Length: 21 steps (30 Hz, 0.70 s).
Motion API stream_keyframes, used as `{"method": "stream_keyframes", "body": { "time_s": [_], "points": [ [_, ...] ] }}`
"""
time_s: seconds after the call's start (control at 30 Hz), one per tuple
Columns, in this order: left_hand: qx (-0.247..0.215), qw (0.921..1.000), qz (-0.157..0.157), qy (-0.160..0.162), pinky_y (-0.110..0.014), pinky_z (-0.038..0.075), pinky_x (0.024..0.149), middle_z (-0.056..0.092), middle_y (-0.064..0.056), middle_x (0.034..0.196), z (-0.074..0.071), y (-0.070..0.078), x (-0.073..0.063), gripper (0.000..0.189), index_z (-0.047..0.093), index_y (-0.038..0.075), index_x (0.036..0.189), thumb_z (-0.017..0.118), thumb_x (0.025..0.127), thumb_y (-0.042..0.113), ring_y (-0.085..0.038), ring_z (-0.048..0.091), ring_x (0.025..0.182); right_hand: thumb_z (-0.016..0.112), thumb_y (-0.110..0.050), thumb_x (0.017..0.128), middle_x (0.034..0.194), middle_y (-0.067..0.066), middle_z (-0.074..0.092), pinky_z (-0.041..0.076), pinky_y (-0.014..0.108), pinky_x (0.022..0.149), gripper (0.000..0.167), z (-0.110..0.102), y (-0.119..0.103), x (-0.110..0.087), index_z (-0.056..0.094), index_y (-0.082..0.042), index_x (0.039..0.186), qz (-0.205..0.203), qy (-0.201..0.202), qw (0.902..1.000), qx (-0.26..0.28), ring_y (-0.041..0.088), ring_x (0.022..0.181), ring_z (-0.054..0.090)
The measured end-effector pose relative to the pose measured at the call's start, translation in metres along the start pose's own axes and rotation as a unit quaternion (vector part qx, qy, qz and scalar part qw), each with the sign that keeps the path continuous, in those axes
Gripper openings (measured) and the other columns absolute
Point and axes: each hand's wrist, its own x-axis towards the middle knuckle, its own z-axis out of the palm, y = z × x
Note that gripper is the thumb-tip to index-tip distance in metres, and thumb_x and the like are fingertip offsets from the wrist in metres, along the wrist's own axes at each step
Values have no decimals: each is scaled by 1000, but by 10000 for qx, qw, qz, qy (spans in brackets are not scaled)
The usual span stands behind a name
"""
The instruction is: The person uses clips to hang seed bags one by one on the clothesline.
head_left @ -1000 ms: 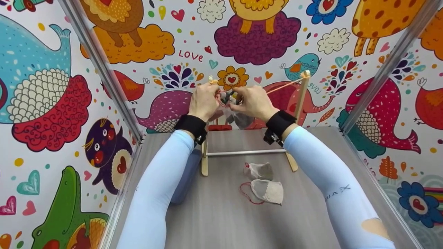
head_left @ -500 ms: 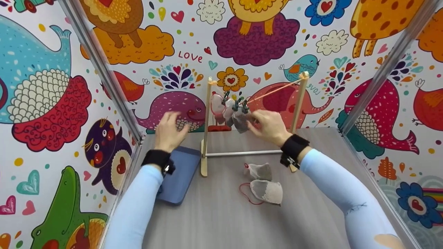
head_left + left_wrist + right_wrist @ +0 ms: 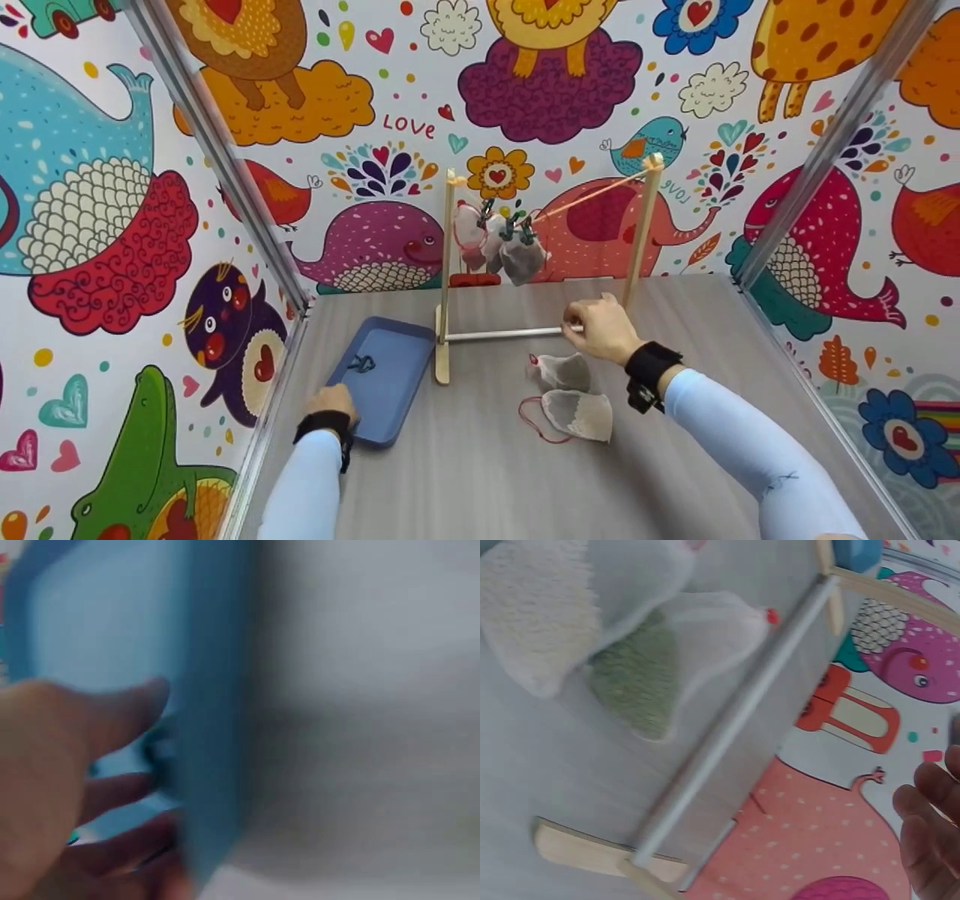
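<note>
My left hand (image 3: 331, 403) is at the near left side of the blue tray (image 3: 385, 390). In the blurred left wrist view its thumb and fingers are apart, around a dark clip (image 3: 159, 754); no grip on it shows. More dark clips (image 3: 361, 364) lie in the tray. My right hand (image 3: 600, 328), fingers loosely bent, hovers near the stand's right post (image 3: 643, 232) with nothing visible in it. Small mesh drawstring bags (image 3: 523, 259) hang by dark clips from the orange cord (image 3: 585, 198). Two filled bags, one pale (image 3: 579, 415) and one greenish (image 3: 639, 679), lie on the table.
The wooden stand has a left post (image 3: 445, 262), flat feet and a white crossbar (image 3: 502, 333) low across the table (image 3: 480, 480). Behind it rises a wall (image 3: 420, 97) printed with cartoon animals. Metal frame bars (image 3: 217, 150) edge the space.
Both hands have left the hanging bags. The left hand has moved down and left to the tray; the right has dropped down and right. The bags stay clipped on the cord.
</note>
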Motion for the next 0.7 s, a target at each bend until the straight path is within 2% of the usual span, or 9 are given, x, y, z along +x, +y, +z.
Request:
{"method": "stream_keyframes", "body": {
  "time_s": [0.07,0.1,0.17,0.2,0.27,0.33,0.43,0.53,0.7],
  "points": [
    [-81,9997,-86,196,-63,67,84,80,-35,105,8,0,-4,22,79,-11,106,76,92,6,-54,79,97,84,-22,93,81,6,80,48,65,102,13,6,1,-5,79,-9,92,45,-125,9999,15,25,75,75],
    [-167,9995,-167,205,-65,67,85,80,-38,108,6,4,-8,21,78,-12,108,75,93,3,-55,79,98,84,-21,92,81,6,81,46,67,106,13,8,1,-8,80,-9,91,89,-200,9998,47,25,75,75],
    [-259,9990,-138,340,-65,67,84,79,-39,108,10,6,-9,22,76,-13,109,76,93,3,-56,79,97,83,-20,92,80,5,80,50,66,107,11,12,1,-13,80,-10,90,183,-343,9992,127,23,74,74],
    [-310,9987,-121,381,-66,67,85,78,-39,109,11,6,-10,24,76,-14,110,77,93,4,-57,79,98,82,-20,91,80,4,80,55,62,103,9,13,1,-15,80,-11,90,239,-416,9987,162,21,73,73],
    [-340,9987,-105,365,-66,66,86,78,-39,109,12,7,-9,30,74,-14,112,81,93,8,-56,79,99,80,-19,91,81,3,80,62,50,85,7,16,1,-19,81,-12,91,389,-610,9970,267,16,72,71],
    [-386,9987,-115,323,-65,66,87,78,-38,110,13,8,-8,38,74,-13,114,85,92,15,-54,79,100,79,-21,92,82,1,80,61,41,67,8,17,-1,-23,81,-14,92,542,-861,9943,317,13,72,68],
    [-663,9968,-21,439,-63,65,88,79,-36,112,10,16,-6,46,76,-12,116,88,90,23,-51,79,100,77,-26,95,85,-1,79,59,35,66,12,17,-4,-26,83,-16,97,757,-1228,9889,345,10,72,65],
    [-991,9916,325,766,-62,64,90,78,-30,112,1,35,-4,43,79,-7,114,88,88,26,-47,77,101,77,-28,97,87,-1,80,60,33,69,13,16,-9,-26,83,-16,100,768,-1394,9862,457,10,73,65],
    [-1266,9733,1195,1497,-56,62,87,76,-17,101,-26,93,-4,25,79,5,97,90,87,24,-37,73,95,79,-20,98,85,2,79,57,29,68,9,16,-20,-19,82,-12,96,210,-1159,9895,838,8,73,64]
  ]
}}
